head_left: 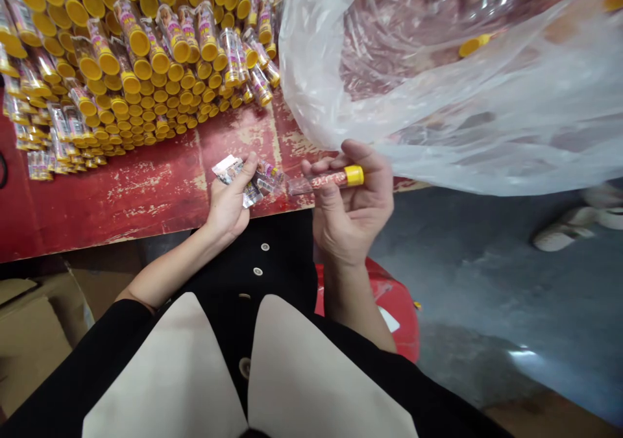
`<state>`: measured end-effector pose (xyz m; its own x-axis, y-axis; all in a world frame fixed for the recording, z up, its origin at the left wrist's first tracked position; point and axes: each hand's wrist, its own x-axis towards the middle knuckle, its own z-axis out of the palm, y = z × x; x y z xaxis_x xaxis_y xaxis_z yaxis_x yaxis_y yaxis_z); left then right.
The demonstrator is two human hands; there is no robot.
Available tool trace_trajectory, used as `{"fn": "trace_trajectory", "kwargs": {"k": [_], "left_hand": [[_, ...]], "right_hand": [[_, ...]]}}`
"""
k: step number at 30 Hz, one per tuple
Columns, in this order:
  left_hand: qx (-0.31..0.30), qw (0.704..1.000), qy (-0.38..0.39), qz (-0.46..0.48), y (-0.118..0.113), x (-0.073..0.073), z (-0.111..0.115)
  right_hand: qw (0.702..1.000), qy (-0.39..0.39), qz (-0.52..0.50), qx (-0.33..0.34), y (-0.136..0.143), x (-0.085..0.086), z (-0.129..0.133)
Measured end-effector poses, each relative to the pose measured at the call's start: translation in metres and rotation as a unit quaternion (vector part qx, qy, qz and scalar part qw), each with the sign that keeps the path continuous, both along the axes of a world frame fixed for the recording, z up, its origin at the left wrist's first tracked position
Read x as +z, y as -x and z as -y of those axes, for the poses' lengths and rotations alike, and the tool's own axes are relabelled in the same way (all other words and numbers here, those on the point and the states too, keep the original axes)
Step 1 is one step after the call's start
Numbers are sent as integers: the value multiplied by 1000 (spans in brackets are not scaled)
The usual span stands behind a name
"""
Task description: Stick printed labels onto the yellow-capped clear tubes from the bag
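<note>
The left hand point(228, 206) grips a bunch of printed plastic wrappers point(251, 194) above the red desk's point(163, 201) near edge. Just right, the right hand point(354, 220) holds a yellow-capped clear tube point(331, 179) crosswise, cap rightward. Piled capped tubes point(146, 94) fill the far left; a translucent plastic bag point(438, 136) lies far right.

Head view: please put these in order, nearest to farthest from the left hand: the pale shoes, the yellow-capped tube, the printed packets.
1. Printed packets: in the grip of the left hand itself.
2. Yellow-capped tube: to its right, held in the right hand.
3. Pale shoes: far right, on the floor.
</note>
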<state>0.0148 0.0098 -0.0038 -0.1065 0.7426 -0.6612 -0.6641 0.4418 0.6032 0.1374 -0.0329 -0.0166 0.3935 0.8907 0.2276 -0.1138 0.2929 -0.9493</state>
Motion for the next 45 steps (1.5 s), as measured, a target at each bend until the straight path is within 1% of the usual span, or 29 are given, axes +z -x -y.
{"fn": "trace_trajectory", "kwargs": {"k": [5,9,11,15,17,20,24,27,31,35,39,41,45], "left_hand": [[-13,1000,-10,22,-1,2,3],[-27,1000,-5,14,-1,2,2],[-34,999,0,12,-2,3,2],[-62,998,9,11,-1,4,3],[-72,997,12,7,-1,3,3],[-68,998,6,4,1,0,2],[-65,998,-10,13,1,-5,1],[-66,998,-21,5,0,-6,3],[-67,997,-46,-8,-1,-4,6],[-54,996,-70,-17,-1,2,8],[-56,995,-81,-26,1,4,7],[-53,995,-81,-23,2,3,6],[-58,996,-60,-23,4,4,7]], "right_hand": [[998,-12,33,-47,-3,-10,3],[993,13,103,-46,-10,-16,10],[989,17,134,-53,-11,-16,11],[979,-8,175,-107,-8,-11,14],[974,-24,187,-123,-7,-8,16],[977,-43,174,-112,-8,-4,19],[987,-41,138,-65,-12,-1,19],[983,-27,163,-73,-12,0,18],[985,2,144,-91,-7,-2,19],[984,9,136,-113,-1,-5,21],[988,36,122,-82,-1,-10,26],[988,33,134,-71,-3,-12,29],[985,19,154,-72,-6,-15,32]]}}
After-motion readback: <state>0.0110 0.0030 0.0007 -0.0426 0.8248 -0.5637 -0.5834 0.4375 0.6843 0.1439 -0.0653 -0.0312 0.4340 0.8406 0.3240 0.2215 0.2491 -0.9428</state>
